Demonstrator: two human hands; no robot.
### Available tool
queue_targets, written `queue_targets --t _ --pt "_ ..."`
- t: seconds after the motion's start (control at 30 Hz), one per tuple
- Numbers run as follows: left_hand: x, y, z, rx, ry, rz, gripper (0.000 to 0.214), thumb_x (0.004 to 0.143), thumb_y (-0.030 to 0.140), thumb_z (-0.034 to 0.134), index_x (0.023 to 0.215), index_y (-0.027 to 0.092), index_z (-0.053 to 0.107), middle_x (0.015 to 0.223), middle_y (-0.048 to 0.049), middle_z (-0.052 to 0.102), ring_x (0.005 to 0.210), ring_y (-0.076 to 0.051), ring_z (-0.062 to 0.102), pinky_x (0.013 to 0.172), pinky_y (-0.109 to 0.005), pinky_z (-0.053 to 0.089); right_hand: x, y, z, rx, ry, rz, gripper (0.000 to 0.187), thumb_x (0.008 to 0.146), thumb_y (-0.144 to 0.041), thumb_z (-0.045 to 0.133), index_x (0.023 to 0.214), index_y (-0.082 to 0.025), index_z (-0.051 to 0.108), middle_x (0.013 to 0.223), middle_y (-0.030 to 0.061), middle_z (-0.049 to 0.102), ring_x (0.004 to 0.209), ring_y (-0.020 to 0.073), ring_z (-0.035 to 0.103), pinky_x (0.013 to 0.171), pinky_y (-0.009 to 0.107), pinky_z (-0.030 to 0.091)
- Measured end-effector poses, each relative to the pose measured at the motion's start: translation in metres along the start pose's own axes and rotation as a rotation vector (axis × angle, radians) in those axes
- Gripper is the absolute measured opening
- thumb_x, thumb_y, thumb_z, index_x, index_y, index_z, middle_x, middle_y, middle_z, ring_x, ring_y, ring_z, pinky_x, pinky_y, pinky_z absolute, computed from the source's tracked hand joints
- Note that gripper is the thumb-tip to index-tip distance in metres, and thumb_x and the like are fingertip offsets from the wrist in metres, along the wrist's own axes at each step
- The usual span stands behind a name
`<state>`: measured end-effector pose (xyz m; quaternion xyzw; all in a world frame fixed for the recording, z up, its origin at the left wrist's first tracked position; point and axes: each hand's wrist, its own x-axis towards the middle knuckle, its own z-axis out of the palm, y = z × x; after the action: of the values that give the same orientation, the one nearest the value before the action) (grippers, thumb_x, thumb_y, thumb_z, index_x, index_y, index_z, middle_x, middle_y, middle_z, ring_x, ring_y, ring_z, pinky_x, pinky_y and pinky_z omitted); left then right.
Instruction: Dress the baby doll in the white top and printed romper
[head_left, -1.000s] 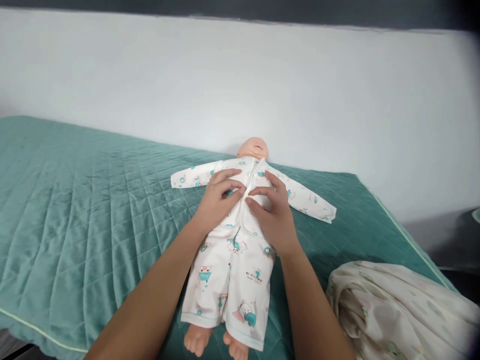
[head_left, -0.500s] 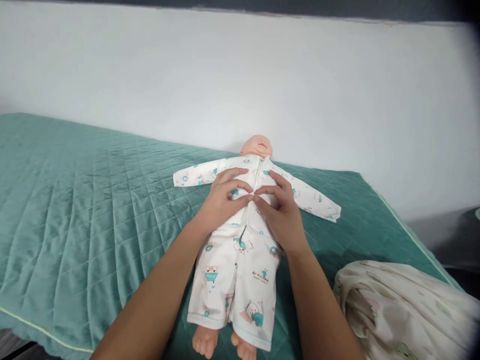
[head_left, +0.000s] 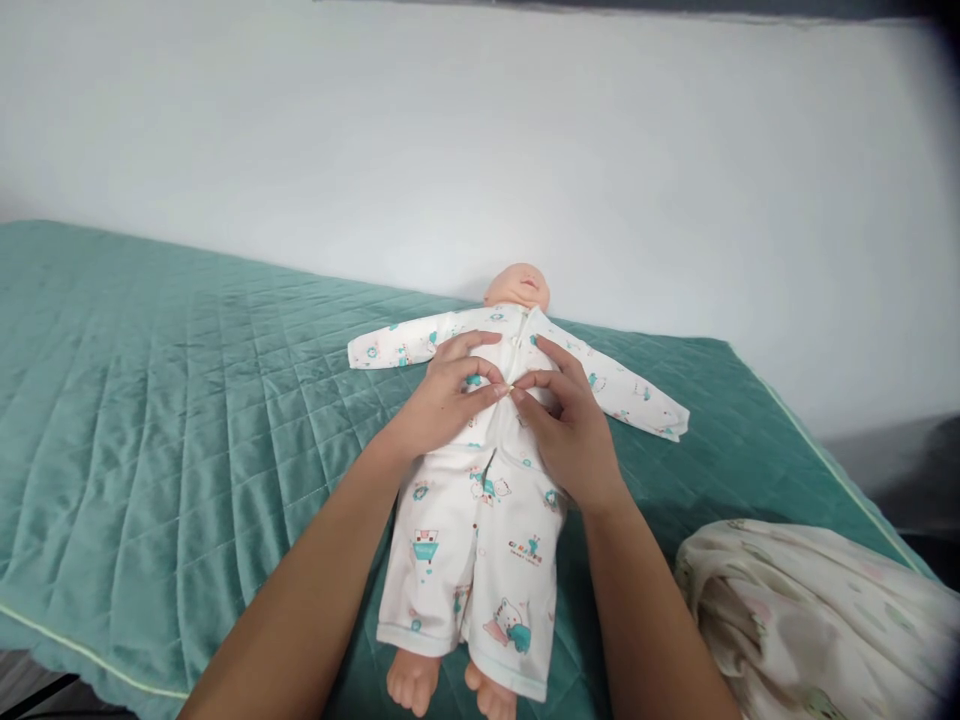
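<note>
A baby doll [head_left: 517,287] lies on its back, its feet towards me and its sleeves spread to both sides. It wears a white printed baby jacket [head_left: 472,322] and matching trousers [head_left: 439,560]. My left hand [head_left: 450,395] pinches one edge of the jacket's front opening at chest height, thumb against index finger. Right beside it, my right hand [head_left: 562,415] pinches the other edge, so the fingertips of both hands nearly meet. Whatever fastener lies between the fingertips is too small to make out. Below the hands, a narrow dark gap shows at the front of the clothes.
Beneath the doll is a green quilted cover [head_left: 225,420] with a pale piped edge. A crumpled cream printed cloth [head_left: 810,610] lies at the lower right, near my right forearm. Behind the doll's head rises a white wall [head_left: 450,140].
The view has shifted slightly. Both hands stay at the same spot on the jacket's front, with only small movements of the fingertips.
</note>
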<state>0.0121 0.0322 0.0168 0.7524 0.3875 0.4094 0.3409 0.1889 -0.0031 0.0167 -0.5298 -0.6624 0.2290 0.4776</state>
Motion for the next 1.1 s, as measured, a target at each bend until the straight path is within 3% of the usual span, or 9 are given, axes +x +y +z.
queue_targets --t 0.13,0.27,0.37,0.5,0.6,0.83,0.97,1.1 --pt "0.0 -0.003 -0.002 -0.095 -0.006 0.013 0.011 0.093 0.032 0.06 0.089 0.023 0.065 0.149 -0.0028 0.048 0.147 -0.024 0.033 0.121 -0.048 0.029 -0.002 -0.006 0.003 -0.078 0.074 -0.039 0.008 0.089 -0.027 0.059 0.087 -0.023 0.065 0.152 0.0068 0.047 0.124 0.0284 0.058 0.097 0.045 0.051" --pt "0.0 -0.003 -0.003 -0.156 -0.005 0.004 0.011 0.092 0.032 0.06 0.089 0.023 0.065 0.149 -0.0022 0.049 0.147 -0.023 0.033 0.122 -0.046 0.027 -0.004 -0.009 0.005 -0.1 0.111 -0.052 0.008 0.089 -0.026 0.058 0.087 -0.023 0.065 0.152 0.0076 0.048 0.122 0.0288 0.06 0.095 0.045 0.053" --pt "-0.001 -0.001 -0.003 -0.162 -0.004 -0.007 0.011 0.092 0.032 0.06 0.09 0.023 0.066 0.149 -0.0021 0.05 0.147 -0.022 0.033 0.122 -0.046 0.026 -0.004 -0.008 0.004 -0.034 0.067 -0.039 0.009 0.089 -0.029 0.061 0.09 -0.024 0.068 0.153 0.0056 0.047 0.133 0.0295 0.051 0.096 0.045 0.052" --pt "-0.001 0.0 -0.005 -0.171 -0.011 -0.024 0.012 0.093 0.033 0.059 0.091 0.024 0.067 0.149 -0.0015 0.049 0.147 -0.022 0.033 0.12 -0.045 0.03 -0.002 -0.003 0.001 0.053 0.027 -0.028 0.008 0.087 -0.033 0.066 0.09 -0.027 0.07 0.152 0.0003 0.049 0.145 0.0275 0.037 0.112 0.05 0.04" --pt "-0.001 0.0 -0.005 -0.144 -0.005 -0.014 0.012 0.093 0.033 0.059 0.09 0.024 0.066 0.149 -0.0016 0.05 0.147 -0.023 0.034 0.12 -0.046 0.03 -0.001 0.0 0.0 0.07 0.025 -0.037 0.008 0.086 -0.034 0.07 0.09 -0.028 0.07 0.151 -0.0012 0.049 0.146 0.0271 0.037 0.118 0.053 0.032" --pt "0.0 0.005 0.002 -0.037 0.072 -0.036 0.01 0.092 0.028 0.06 0.085 0.023 0.066 0.145 -0.0025 0.053 0.144 -0.024 0.037 0.12 -0.052 0.03 0.0 0.003 0.001 0.02 -0.01 -0.069 0.007 0.086 -0.034 0.069 0.085 -0.029 0.072 0.15 -0.0034 0.051 0.148 0.0282 0.031 0.119 0.057 0.03" --pt "0.0 0.002 0.001 -0.063 0.028 -0.001 0.011 0.092 0.031 0.061 0.088 0.024 0.069 0.146 -0.0011 0.052 0.145 -0.025 0.036 0.117 -0.051 0.034 0.0 0.004 0.002 -0.003 0.012 -0.064 0.008 0.087 -0.035 0.067 0.085 -0.029 0.073 0.148 -0.0026 0.053 0.148 0.0288 0.032 0.115 0.057 0.034" --pt "0.0 -0.002 -0.003 -0.062 0.009 0.052 0.016 0.095 0.031 0.057 0.093 0.026 0.072 0.146 0.0001 0.053 0.145 -0.024 0.036 0.12 -0.049 0.031 0.0 0.003 0.002 0.014 0.02 -0.064 0.012 0.09 -0.037 0.065 0.087 -0.028 0.072 0.147 -0.0015 0.054 0.147 0.0279 0.034 0.119 0.056 0.029"
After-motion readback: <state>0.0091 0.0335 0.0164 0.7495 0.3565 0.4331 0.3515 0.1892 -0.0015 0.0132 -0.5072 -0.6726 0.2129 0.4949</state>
